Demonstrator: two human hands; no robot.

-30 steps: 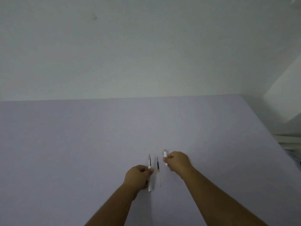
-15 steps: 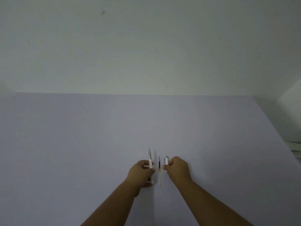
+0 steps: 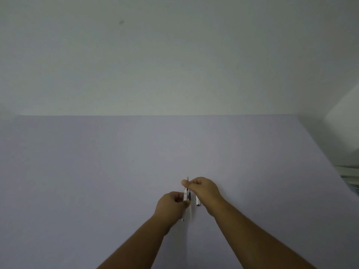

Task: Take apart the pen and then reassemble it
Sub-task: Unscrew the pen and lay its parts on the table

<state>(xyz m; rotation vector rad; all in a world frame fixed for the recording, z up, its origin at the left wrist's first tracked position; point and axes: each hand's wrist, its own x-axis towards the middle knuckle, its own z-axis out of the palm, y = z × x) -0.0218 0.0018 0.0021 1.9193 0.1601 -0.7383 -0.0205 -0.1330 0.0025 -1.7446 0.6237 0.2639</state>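
My left hand grips a white pen barrel that points away from me, with its rear end poking out below the hand. My right hand reaches across, and its thumb and forefinger pinch the barrel's pointed front end. A thin refill with a dark front part lies on the table just right of the barrel. The white cap lies on the table further right, partly under my right hand.
The lavender table runs back to a pale wall. Its right edge slants down towards me, with pale objects past it.
My right hand has let go of the cap, which now lies on the table, and moved left onto the barrel's front end. The left hand keeps its hold on the barrel.
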